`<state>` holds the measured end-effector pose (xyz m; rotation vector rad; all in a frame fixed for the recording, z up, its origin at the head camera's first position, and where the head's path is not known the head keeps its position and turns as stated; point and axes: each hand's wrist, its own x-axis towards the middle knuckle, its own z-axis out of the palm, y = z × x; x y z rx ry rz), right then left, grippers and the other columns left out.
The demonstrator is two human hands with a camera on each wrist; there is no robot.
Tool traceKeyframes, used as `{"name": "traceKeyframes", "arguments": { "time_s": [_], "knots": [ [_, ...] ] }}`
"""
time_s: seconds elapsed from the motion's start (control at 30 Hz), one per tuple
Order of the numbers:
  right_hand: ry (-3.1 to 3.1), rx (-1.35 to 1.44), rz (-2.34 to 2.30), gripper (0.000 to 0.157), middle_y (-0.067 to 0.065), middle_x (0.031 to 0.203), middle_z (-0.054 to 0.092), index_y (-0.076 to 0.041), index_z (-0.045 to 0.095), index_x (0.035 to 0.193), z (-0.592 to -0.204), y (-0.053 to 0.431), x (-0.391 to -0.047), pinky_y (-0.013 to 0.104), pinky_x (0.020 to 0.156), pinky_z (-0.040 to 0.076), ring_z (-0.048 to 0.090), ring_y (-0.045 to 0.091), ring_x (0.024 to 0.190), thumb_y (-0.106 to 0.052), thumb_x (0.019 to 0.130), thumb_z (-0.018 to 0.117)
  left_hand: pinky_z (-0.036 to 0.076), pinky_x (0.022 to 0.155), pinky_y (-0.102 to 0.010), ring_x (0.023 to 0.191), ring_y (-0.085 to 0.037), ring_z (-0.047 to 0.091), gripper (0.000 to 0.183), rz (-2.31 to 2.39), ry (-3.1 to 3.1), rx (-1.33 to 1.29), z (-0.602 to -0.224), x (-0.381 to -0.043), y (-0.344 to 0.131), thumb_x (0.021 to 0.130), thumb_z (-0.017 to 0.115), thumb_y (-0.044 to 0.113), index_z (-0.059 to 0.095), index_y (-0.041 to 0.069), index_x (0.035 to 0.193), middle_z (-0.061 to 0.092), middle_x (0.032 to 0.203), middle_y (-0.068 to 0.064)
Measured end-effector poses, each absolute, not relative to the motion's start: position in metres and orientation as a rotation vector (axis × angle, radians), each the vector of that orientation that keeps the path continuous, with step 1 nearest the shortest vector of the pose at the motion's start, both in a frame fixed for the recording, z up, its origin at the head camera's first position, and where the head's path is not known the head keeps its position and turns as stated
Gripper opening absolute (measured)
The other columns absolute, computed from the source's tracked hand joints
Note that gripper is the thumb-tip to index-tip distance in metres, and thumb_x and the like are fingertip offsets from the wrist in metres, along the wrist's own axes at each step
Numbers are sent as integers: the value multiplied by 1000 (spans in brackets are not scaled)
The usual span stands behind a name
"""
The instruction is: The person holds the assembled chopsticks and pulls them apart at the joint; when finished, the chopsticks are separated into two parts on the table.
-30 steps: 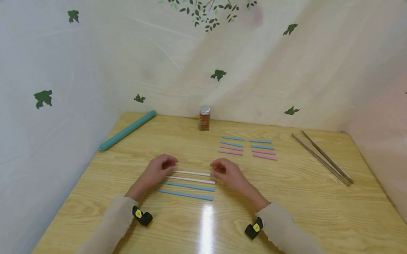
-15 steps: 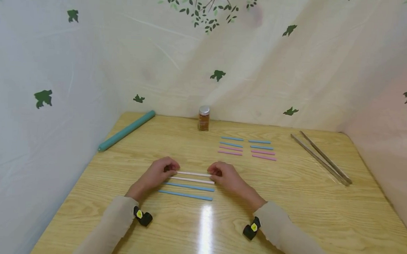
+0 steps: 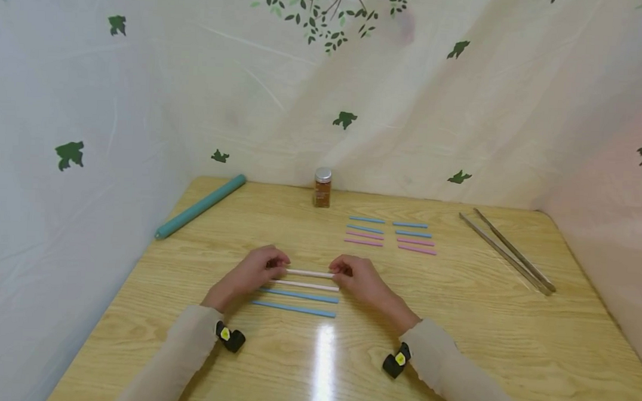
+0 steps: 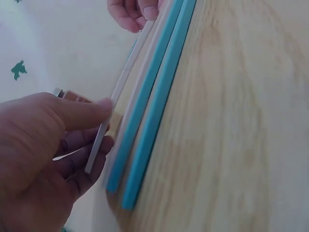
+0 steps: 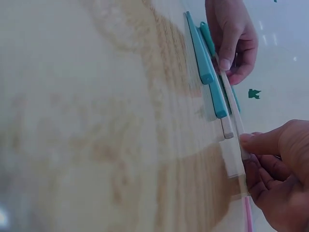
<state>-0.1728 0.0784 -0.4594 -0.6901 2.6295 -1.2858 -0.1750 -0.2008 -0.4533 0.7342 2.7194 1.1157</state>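
Both hands are on the farthest of several chopsticks lying side by side at the front middle of the table. My left hand (image 3: 249, 273) pinches the left end of this pale pink chopstick (image 3: 309, 273) between thumb and fingers. Its right end is pinched by my right hand (image 3: 364, 281); in the right wrist view the thumb lies along it. Just nearer is a second pale chopstick (image 3: 312, 286), its left end partly behind the left hand. Two blue chopsticks (image 4: 157, 113) lie closest to the body, roughly parallel to the pale ones.
Behind the right hand, short blue sticks (image 3: 412, 225) and pink sticks (image 3: 417, 250) lie in two columns. A spice jar (image 3: 322, 190) with a silver lid stands at the back. A teal rod (image 3: 201, 207) lies left, metal tongs (image 3: 512, 254) right. A printed cloth surrounds the wooden table (image 3: 454, 362).
The left hand has moved slightly right along the far pale chopstick. Both hands have closed their fingertips on its ends, the right hand having shifted slightly left.
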Motion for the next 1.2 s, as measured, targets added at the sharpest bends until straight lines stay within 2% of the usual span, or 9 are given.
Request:
{"name": "traceKeyframes", "arguments": {
  "time_s": [0.3, 0.6, 0.9, 1.2],
  "knots": [
    [2672, -779, -1243, 16, 3, 92, 66, -4, 67, 106, -451, 78, -174, 26, 75, 51, 58, 13, 84, -5, 90, 65, 49, 75, -28, 83, -12, 56, 9, 942, 2786, 901, -447, -181, -184, 92, 64, 14, 69, 9, 96, 60, 90, -1],
    [2627, -814, -1294, 25, 4, 101, 64, -3, 64, 115, -448, 75, -178, 31, 81, 50, 58, 16, 92, -13, 92, 64, 50, 76, -28, 83, -12, 56, 10, 983, 2793, 915, -438, -184, -168, 92, 63, 14, 69, 9, 98, 60, 90, -1],
    [2701, -777, -1249, 14, 2, 100, 67, -10, 68, 105, -445, 72, -181, 34, 79, 52, 61, 14, 92, -16, 92, 64, 48, 75, -26, 83, -10, 54, 9, 980, 2787, 902, -436, -191, -158, 93, 63, 15, 69, 10, 97, 59, 91, 0],
    [2752, -807, -1186, 11, -1, 92, 67, -10, 71, 99, -438, 76, -188, 28, 73, 50, 58, 10, 82, -16, 92, 65, 47, 71, -23, 79, -9, 54, 7, 952, 2757, 953, -422, -200, -150, 91, 65, 13, 68, 8, 94, 60, 88, -1]
  ]
}}
